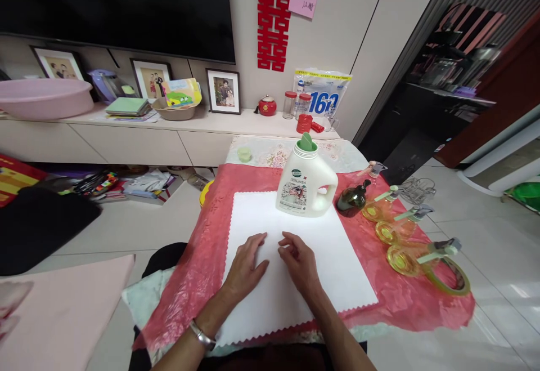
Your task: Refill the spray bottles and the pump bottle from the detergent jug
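Note:
My left hand (248, 267) rests on a white sheet with a scalloped edge (337, 275), empty, with its thumb apart from the fingers. Close beside it, my right hand (299, 264) has loosely bent fingers and holds nothing. Beyond both hands, untouched, a cream laundry detergent jug (291, 196) stands upright on the sheet's far part. Its cap is off, and a green pouring spout (306, 142) shows in the neck. A pale green cap (243, 154) lies on the table's far left.
Right of the sheet, a dark pump bottle (352, 199) and several clear pump bottles with yellow liquid (405, 259) stand near a tape roll (453, 276). Red plastic film (185, 281) covers the table. Behind are a cabinet (139, 137) and red-lidded jars (289, 104).

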A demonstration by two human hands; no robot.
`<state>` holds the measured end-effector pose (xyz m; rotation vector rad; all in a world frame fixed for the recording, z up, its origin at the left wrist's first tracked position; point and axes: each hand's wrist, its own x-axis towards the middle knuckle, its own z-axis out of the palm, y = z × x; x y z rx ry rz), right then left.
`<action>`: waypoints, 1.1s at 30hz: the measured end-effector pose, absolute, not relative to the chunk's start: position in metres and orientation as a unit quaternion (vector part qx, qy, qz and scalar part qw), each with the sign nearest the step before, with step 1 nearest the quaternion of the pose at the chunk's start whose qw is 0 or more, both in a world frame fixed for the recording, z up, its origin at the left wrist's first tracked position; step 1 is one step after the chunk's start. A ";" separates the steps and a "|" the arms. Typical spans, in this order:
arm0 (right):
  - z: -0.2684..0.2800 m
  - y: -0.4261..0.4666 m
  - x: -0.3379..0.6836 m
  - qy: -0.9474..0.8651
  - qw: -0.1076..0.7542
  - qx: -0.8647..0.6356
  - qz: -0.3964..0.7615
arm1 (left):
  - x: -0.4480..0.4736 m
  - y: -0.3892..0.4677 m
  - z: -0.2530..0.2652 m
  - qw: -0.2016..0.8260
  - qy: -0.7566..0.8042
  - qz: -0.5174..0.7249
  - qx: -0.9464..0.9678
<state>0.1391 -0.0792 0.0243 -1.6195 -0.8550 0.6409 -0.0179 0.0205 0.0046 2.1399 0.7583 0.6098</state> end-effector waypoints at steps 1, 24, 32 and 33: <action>0.022 -0.077 0.137 -0.375 0.563 -0.680 0.283 | -0.019 0.021 0.008 0.400 0.296 0.233 0.836; 0.004 -0.081 0.129 -0.499 0.509 -0.681 0.169 | -0.036 0.012 0.019 0.517 0.350 0.237 0.745; 0.031 -0.110 0.136 -0.414 0.526 -0.729 0.142 | -0.035 0.009 0.048 0.548 0.402 0.206 0.704; 0.035 -0.113 0.136 -0.404 0.525 -0.736 0.137 | -0.035 0.006 0.055 0.540 0.413 0.198 0.706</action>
